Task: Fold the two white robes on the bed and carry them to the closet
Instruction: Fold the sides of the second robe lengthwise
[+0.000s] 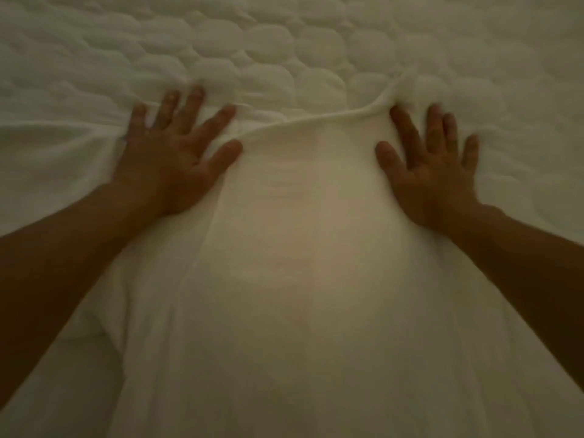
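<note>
Where the robe lies: the white robe (300, 248) is spread out flat on the bed (284, 42), right under the camera, and it fills the middle and the bottom of the view.
Top edge: a thick rolled edge (316, 116) of the robe runs from one hand to the other, and it sits bunched up by the right hand.
Left hand: the left hand (170, 165) lies palm down on the top left part of the robe.
Left fingers: the fingers (189, 105) are straight, spread wide apart, and press on the cloth.
Right hand: the right hand (433, 178) lies palm down on the top right part of the robe.
Right fingers: these fingers (407, 128) are straight too; the thumb sticks out to the side, and the two middle ones are close together.
Arms: both arms are bare and come in from the bottom corners.
Bed cover: white, with puffy round stitched shapes, seen past the hands.
Folds: soft folds (63, 147) of cloth lie left of the left hand; I cannot tell if they are a sleeve or another robe.
Light: dim and a bit blurry.
</note>
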Demonstrator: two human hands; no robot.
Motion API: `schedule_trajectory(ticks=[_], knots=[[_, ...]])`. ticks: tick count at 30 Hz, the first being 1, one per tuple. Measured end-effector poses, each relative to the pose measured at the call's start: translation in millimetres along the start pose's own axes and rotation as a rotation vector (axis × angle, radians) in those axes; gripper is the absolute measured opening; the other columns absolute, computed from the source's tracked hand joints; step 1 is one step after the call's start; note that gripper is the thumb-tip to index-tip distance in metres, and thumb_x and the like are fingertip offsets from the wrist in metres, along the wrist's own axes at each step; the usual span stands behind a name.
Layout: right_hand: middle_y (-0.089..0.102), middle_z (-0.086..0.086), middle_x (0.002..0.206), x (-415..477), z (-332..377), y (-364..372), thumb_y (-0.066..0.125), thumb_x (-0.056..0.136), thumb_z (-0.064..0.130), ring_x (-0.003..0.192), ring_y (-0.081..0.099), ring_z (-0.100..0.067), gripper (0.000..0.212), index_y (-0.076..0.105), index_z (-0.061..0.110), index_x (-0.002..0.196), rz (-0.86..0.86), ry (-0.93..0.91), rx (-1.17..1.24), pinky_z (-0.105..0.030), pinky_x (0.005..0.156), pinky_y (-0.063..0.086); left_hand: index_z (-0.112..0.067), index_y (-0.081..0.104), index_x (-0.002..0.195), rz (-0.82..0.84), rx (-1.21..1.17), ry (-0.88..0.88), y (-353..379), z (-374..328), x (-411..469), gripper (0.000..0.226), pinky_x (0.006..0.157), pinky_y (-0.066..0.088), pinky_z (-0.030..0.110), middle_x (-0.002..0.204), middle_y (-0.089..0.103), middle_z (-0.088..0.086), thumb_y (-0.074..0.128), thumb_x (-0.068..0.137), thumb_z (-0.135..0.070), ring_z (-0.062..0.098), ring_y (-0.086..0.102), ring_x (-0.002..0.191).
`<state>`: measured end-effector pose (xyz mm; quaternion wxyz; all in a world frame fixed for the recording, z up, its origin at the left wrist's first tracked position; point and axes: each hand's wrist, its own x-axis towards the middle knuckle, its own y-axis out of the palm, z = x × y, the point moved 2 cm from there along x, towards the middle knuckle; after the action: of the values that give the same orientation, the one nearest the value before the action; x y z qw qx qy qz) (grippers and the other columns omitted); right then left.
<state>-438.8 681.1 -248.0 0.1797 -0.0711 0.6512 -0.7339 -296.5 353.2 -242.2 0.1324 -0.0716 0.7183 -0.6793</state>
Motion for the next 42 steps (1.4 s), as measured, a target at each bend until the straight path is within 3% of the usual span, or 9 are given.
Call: schedule_trajectory(ticks=[7,11,15,18,24,27,30,35,42], knots=[[-0.004,-0.005,0.168,0.3,14.5,-25.1,0.023,0.089,0.076,0.154,-0.003,-0.024,0.067,0.008,0.053,0.150,0.094,0.072,0.065,-0.058,0.121,-0.006,-0.051,-0.008,0.153,0.065,0.070,-0.084,-19.9,-11.7,-10.0,0.069,0.117,-0.008,0.065,0.169,-0.008,-0.002,-0.006,0.088,-0.076,0.025,-0.007,0.155],[-0.007,-0.011,0.166,-28.2,52.4,-40.7,0.038,0.094,0.060,0.154,-0.004,-0.027,0.070,0.011,0.038,0.154,-0.160,-0.118,0.126,-0.053,0.123,-0.007,-0.039,-0.002,0.158,-0.155,0.045,-0.052,-33.9,-44.7,-49.3,0.068,0.115,-0.008,0.070,0.169,-0.007,0.003,0.005,0.096,-0.067,0.031,-0.007,0.154],[-0.020,-0.001,0.167,-18.1,56.3,-9.3,0.018,0.082,0.089,0.153,-0.018,-0.021,0.081,-0.015,0.057,0.149,0.104,-0.068,0.024,-0.060,0.120,-0.008,-0.059,-0.014,0.148,0.081,0.025,-0.137,-6.3,-6.0,-59.1,0.075,0.116,-0.007,0.067,0.168,-0.011,-0.004,-0.006,0.080,-0.087,0.028,-0.011,0.154],[-0.016,-0.003,0.167,-7.4,52.0,0.9,0.017,0.083,0.088,0.154,-0.016,-0.022,0.080,-0.010,0.055,0.151,0.032,-0.065,0.019,-0.060,0.120,-0.008,-0.060,-0.011,0.148,0.061,0.025,-0.184,6.8,6.6,-45.4,0.076,0.118,-0.006,0.065,0.168,-0.009,-0.004,-0.003,0.079,-0.089,0.026,-0.010,0.154],[-0.020,-0.013,0.165,-15.4,66.8,-26.4,0.013,0.084,0.085,0.153,-0.016,-0.032,0.085,-0.015,0.046,0.154,0.139,0.006,-0.130,-0.064,0.117,-0.012,-0.051,-0.015,0.151,0.170,0.130,-0.233,-20.2,-5.7,-51.9,0.079,0.112,-0.013,0.071,0.167,-0.015,-0.001,-0.008,0.080,-0.085,0.028,-0.017,0.153],[-0.016,-0.019,0.165,-64.7,102.8,-39.2,0.023,0.096,0.069,0.153,-0.013,-0.036,0.079,-0.014,0.035,0.157,0.001,0.022,0.030,-0.063,0.117,-0.013,-0.034,-0.005,0.159,-0.027,0.007,-0.236,-45.3,-57.1,-85.1,0.067,0.114,-0.006,0.071,0.168,-0.011,0.003,0.009,0.098,-0.061,0.030,-0.010,0.154],[-0.006,-0.014,0.168,-181.8,119.3,-24.3,0.019,0.101,0.056,0.155,-0.005,-0.031,0.069,-0.005,0.030,0.160,-0.056,-0.141,0.084,-0.060,0.119,-0.009,-0.029,0.014,0.159,-0.187,-0.136,0.007,-38.4,-125.4,-186.2,0.062,0.119,0.004,0.063,0.168,0.010,0.005,0.018,0.101,-0.050,0.027,0.010,0.155],[0.003,-0.011,0.168,-360.0,67.6,17.3,0.017,0.102,0.059,0.155,-0.002,-0.026,0.069,0.004,0.026,0.161,0.066,-0.064,-0.065,-0.057,0.122,-0.001,-0.034,0.015,0.159,0.050,-0.046,0.050,9.3,-119.4,-308.2,0.066,0.122,0.007,0.056,0.168,0.010,0.002,0.020,0.099,-0.062,0.027,0.014,0.154],[-0.010,-0.010,0.168,-404.8,74.5,13.1,0.013,0.098,0.068,0.154,-0.013,-0.025,0.074,-0.002,0.031,0.160,0.138,0.013,0.016,-0.055,0.122,-0.010,-0.034,0.001,0.159,0.164,-0.120,-0.093,-4.8,-145.1,-338.2,0.067,0.121,-0.006,0.058,0.168,-0.006,0.004,0.016,0.100,-0.061,0.028,-0.005,0.155]])
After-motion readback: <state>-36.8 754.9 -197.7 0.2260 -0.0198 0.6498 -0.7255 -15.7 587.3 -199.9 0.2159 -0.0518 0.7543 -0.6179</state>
